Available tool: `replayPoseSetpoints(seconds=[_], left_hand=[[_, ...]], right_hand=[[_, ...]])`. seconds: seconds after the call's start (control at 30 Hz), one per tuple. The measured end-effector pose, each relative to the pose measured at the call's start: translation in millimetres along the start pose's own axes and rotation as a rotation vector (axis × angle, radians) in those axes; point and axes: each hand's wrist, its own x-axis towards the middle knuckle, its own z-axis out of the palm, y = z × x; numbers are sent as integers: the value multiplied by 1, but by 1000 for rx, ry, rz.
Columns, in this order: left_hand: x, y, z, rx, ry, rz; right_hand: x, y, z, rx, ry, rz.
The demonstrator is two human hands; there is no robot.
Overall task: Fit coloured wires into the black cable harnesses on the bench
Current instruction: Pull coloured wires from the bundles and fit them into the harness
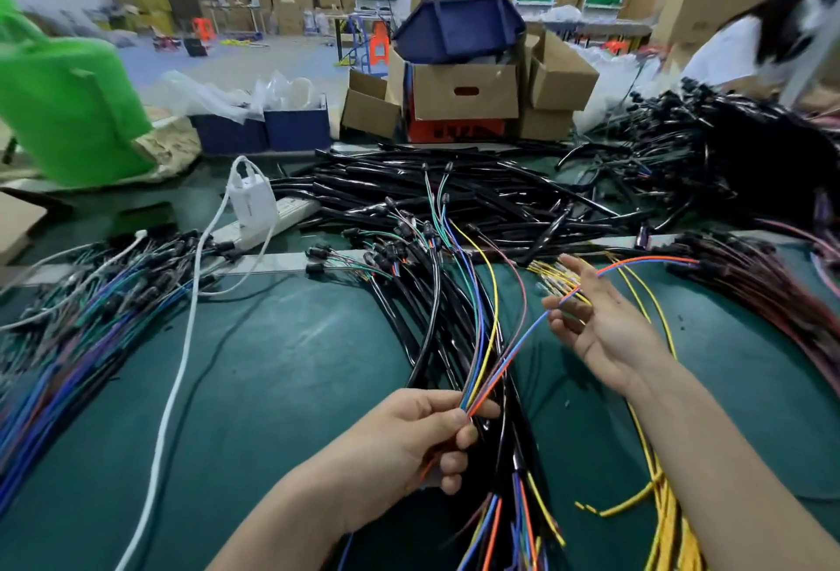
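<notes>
Above the green worktop [282, 366], coloured wires [493, 361] fan from the left hand [409, 443], whose grip pinches them over black harnesses [432, 334]; the right hand [604, 329] lies open, 2 strands [636, 262] draped across it. Sorting only, I'd judge: nothing seated yet, heaps [477, 197] waiting behind.

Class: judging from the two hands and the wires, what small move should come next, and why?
Probably close the right hand on the orange and blue wires: they lie across its open fingers while the left hand pinches their lower end.
</notes>
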Motion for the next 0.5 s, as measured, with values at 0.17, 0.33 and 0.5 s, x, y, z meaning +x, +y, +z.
replayPoseSetpoints(seconds=[0.17,0.33,0.5], left_hand=[[1,-1,-1,295,173,118],[0,-5,-7,852,214,497],[-4,9,-19,867,253,608]], right_hand=[[-11,-5,6,-595,141,-57],[-56,7,53,-1107,-175,-1014],[-67,21,62,-1291,-599,-845]])
